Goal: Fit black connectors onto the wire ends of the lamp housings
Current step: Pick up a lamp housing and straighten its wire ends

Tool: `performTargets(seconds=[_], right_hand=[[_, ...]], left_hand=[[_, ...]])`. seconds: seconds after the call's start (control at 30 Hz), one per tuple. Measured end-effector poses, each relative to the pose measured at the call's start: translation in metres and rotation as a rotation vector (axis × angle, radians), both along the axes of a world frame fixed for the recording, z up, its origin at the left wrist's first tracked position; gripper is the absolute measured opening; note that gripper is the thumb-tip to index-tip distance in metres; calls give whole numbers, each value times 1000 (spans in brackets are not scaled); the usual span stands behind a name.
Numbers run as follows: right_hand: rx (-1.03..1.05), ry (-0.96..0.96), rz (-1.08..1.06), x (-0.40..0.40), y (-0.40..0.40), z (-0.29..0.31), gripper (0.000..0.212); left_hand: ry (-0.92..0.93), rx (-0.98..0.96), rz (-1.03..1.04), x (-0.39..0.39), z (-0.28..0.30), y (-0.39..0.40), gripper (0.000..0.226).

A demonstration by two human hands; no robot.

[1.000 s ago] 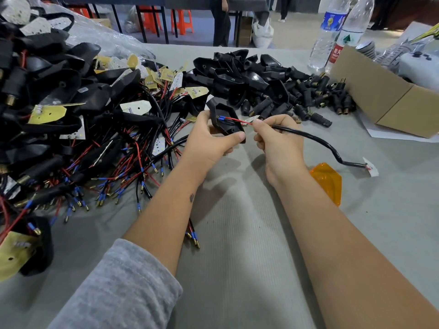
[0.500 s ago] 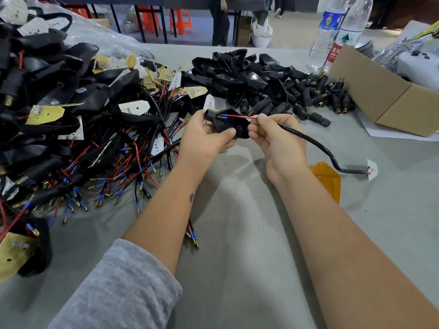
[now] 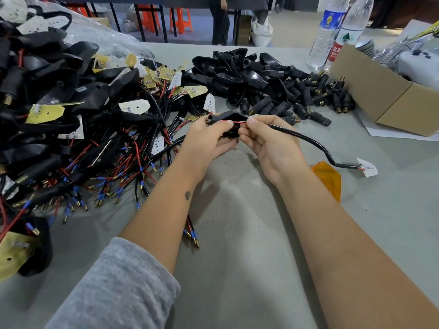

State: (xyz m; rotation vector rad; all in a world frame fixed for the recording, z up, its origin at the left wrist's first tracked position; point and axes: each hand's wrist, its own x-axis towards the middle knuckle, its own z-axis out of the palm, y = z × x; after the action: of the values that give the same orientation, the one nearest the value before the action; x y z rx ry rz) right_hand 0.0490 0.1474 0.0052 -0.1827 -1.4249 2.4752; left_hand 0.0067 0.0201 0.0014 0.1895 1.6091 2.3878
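My left hand point(image 3: 209, 141) grips a black lamp housing point(image 3: 231, 117) above the grey table, fingers curled round its left end. My right hand point(image 3: 268, 141) pinches the red wire point(image 3: 237, 122) where it leaves a black sheathed cable point(image 3: 308, 141). That cable trails right to a small white circuit board point(image 3: 367, 166) lying on the table. The wire runs across the housing toward my left thumb; its tip is hidden. A pile of black connectors point(image 3: 316, 96) with brass ends lies behind my hands.
A heap of wired housings point(image 3: 71, 119) with yellow boards fills the left. Empty black housings point(image 3: 237, 74) are piled at the back centre. An orange lens point(image 3: 329, 179) lies by my right forearm. A cardboard box point(image 3: 384, 91) and two water bottles point(image 3: 332, 32) stand back right.
The housing has turned flatter in my left hand and the red wire has gone further into it. My right hand has slid closer to the housing along the cable.
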Motion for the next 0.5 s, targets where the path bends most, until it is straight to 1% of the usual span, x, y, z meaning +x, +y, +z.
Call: performTargets(seconds=[0.1,0.17,0.27,0.4,0.5], right_hand=[[-40,14,1,0,0,0,13],[-61,24,2,1,1,1,12],[-31,6,1,1,0,2,8],[147,-26,2,1,-2,1,7],[227,-27,19,1,-2,0,9]], left_hand=[[-92,203,-37,1,3,-3,10],[-104,256,-70,2,4,-4,16],[-110,181,-80,3,5,-1,20],[-63,-22,-92,7,5,5,20],[-55,-41,-129,9,7,7,36]])
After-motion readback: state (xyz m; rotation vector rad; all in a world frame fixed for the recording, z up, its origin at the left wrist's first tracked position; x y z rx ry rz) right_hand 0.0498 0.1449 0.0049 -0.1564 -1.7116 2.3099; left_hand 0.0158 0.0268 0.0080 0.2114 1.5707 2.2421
